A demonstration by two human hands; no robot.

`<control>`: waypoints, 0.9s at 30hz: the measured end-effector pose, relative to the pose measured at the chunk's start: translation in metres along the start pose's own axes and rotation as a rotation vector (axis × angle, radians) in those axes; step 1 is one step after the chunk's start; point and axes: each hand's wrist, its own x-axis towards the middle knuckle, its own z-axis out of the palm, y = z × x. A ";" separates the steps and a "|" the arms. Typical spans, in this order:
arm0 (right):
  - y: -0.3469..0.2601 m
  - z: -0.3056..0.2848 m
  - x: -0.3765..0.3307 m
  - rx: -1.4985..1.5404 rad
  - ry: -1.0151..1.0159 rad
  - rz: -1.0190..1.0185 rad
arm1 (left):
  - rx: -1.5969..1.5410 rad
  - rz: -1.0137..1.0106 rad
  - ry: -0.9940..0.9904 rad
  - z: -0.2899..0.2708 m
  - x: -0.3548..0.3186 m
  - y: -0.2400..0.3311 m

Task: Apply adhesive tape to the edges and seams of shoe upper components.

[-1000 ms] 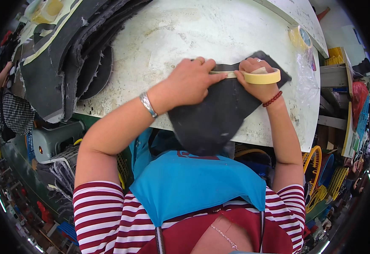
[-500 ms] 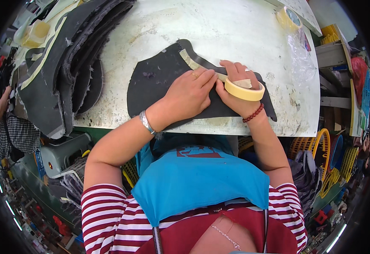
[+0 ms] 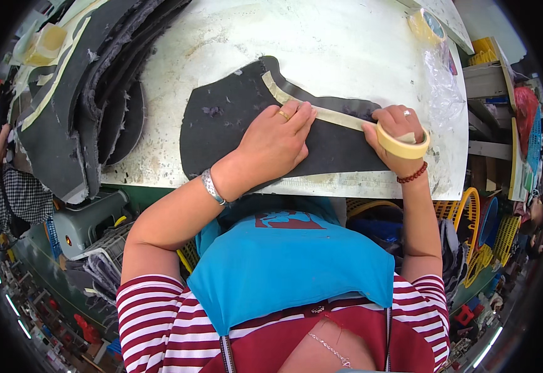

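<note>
A dark grey, curved-edge piece of sheet material (image 3: 221, 127) lies flat on the white table, a few tufts of fluff on it. Along its upper edge runs a strip of cream masking tape (image 3: 340, 118). My left hand (image 3: 276, 138) lies on the piece, its fingertips pressing the tape near the middle of the strip. The tape stretches from there to my right hand (image 3: 398, 127), whose fingers are closed at the piece's right end. A roll of masking tape (image 3: 402, 148) sits around that hand, its ring partly hidden by the fingers.
To the left a stack of similar dark pieces (image 3: 113, 81) with fuzzy edges covers the table. A wide tape roll (image 3: 432, 26) and clear plastic wrap (image 3: 442, 90) lie at the far right. Yellow baskets (image 3: 470, 217) stand below the right edge. Another person (image 3: 16, 193) is at far left.
My right hand has moved right with the tape roll, drawing out a longer strip along the upper edge. My left hand stays at nearly the same spot.
</note>
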 end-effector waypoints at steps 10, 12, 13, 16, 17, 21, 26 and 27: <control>-0.003 0.025 -0.003 0.421 0.094 0.158 | 0.035 -0.010 0.040 -0.002 -0.001 0.003; -0.001 0.027 -0.001 0.433 0.075 0.179 | 0.043 -0.012 0.029 -0.002 0.000 0.002; 0.000 0.029 0.001 0.411 0.056 0.161 | 0.042 -0.010 0.029 -0.002 0.000 0.003; -0.001 0.029 0.005 0.354 0.008 0.142 | 0.061 -0.010 0.033 -0.004 0.000 0.004; -0.001 0.029 0.006 0.320 -0.024 0.139 | 0.066 -0.007 0.029 -0.005 0.000 0.004; -0.003 0.030 0.005 0.268 -0.029 0.116 | 0.085 -0.003 -0.025 -0.007 0.002 0.005; -0.010 0.028 0.001 0.188 0.045 0.099 | -0.016 -0.072 -0.045 -0.009 0.009 0.001; -0.010 0.028 0.001 0.188 0.047 0.100 | -0.073 -0.120 -0.063 -0.010 0.012 0.001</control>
